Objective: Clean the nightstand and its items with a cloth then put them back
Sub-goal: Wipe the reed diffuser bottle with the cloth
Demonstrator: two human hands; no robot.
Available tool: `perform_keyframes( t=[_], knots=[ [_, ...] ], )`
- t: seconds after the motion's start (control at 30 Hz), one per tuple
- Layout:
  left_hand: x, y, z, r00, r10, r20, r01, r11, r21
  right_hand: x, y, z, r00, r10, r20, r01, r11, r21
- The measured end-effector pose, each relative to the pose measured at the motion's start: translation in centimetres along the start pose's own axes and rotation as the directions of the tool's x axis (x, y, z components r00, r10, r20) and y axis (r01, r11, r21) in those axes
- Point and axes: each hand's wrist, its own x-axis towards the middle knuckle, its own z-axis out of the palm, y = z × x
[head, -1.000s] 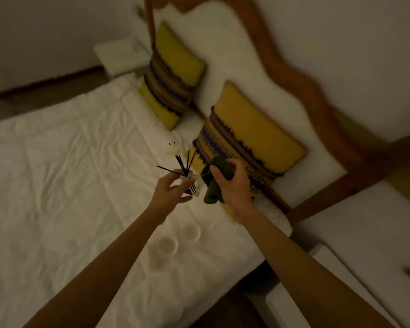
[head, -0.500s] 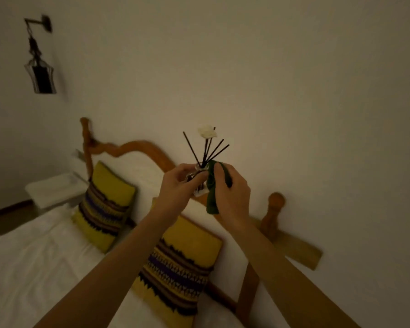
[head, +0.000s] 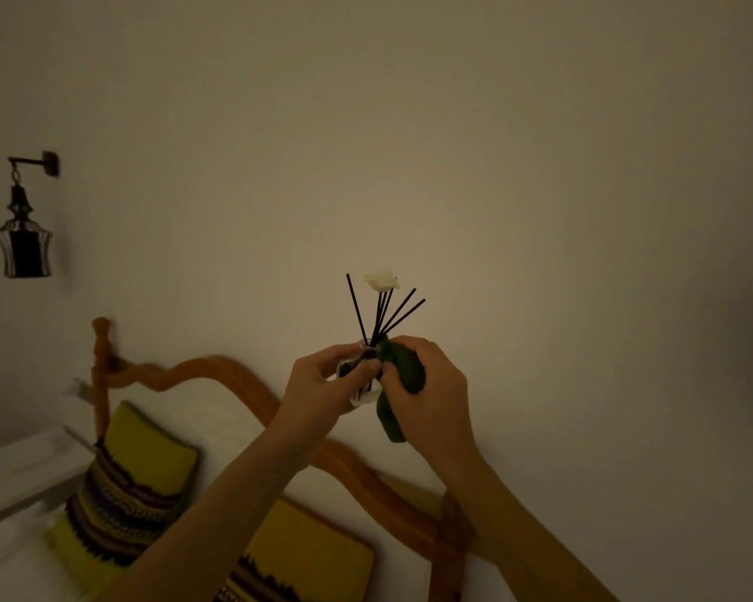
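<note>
The left hand (head: 322,384) pinches the small reed diffuser bottle (head: 361,386) upright in the air, keeping its reeds (head: 383,312) in. The right hand (head: 427,397), fingers curled around a bunched green cloth (head: 403,375), presses it to the bottle's side, apparently to wipe it.

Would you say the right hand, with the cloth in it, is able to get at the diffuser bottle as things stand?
Probably yes. The right hand grips the green cloth right beside the diffuser bottle, which the left hand holds up in the air. Nothing stands between them, though the left fingers cover part of the bottle.
</note>
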Motion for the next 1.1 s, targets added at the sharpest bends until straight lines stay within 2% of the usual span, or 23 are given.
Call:
perform_keyframes(
  t=[0.1, 0.23, 0.3, 0.47, 0.53, 0.63, 0.77, 0.9, 0.97, 1.03, 1.1],
  knots=[
    [0.2, 0.8, -0.6, 0.995, 0.001, 0.097, -0.006, 0.998, 0.058, 0.9, -0.5, -0.1, 0.997, 0.079, 0.016, -0.079, 0.996, 0.034],
    [0.2, 1.6, -1.7, 0.982, 0.031, 0.187, -0.057, 0.99, 0.133, 2.5, -1.1, -0.9, 0.961, 0.205, 0.185, -0.22, 0.973, 0.069],
    [0.3, 2.0, -2.0, 0.977, 0.033, 0.212, -0.065, 0.987, 0.147, 3.1, -1.5, -1.5, 0.946, 0.212, 0.244, -0.231, 0.971, 0.054],
    [1.2, 3.2, -2.5, 0.989, 0.114, 0.094, -0.128, 0.979, 0.157, 2.2, -2.7, -1.1, 0.979, 0.039, 0.203, -0.034, 0.999, -0.029],
    [1.1, 3.4, -2.5, 0.982, 0.132, 0.135, -0.152, 0.977, 0.151, 1.7, -3.1, -0.5, 0.989, 0.011, 0.15, -0.005, 0.999, -0.041],
    [0.3, 3.4, -2.6, 0.969, 0.119, 0.214, -0.142, 0.986, 0.092, 2.6, -3.9, -0.6, 0.994, 0.077, 0.075, -0.078, 0.997, 0.005],
    [0.4, 4.0, -3.2, 0.973, 0.11, 0.201, -0.132, 0.987, 0.095, 3.9, -4.4, -1.4, 0.972, 0.184, 0.145, -0.19, 0.981, 0.032],
    [0.8, 4.5, -3.8, 0.975, 0.098, 0.198, -0.102, 0.995, 0.014, 2.8, -4.4, -1.0, 0.972, 0.154, 0.178, -0.18, 0.974, 0.136],
    [0.8, 4.5, -4.0, 0.961, 0.094, 0.261, -0.098, 0.995, 0.003, 2.8, -4.3, -1.2, 0.971, 0.166, 0.172, -0.195, 0.966, 0.168],
    [0.6, 4.4, -3.8, 0.925, 0.104, 0.364, -0.117, 0.993, 0.016, 3.4, -4.2, -1.8, 0.95, 0.249, 0.19, -0.293, 0.92, 0.261],
    [0.8, 4.7, -3.3, 0.921, 0.107, 0.374, -0.105, 0.994, -0.028, 3.5, -4.2, -2.3, 0.93, 0.303, 0.209, -0.361, 0.866, 0.347]
  ],
)
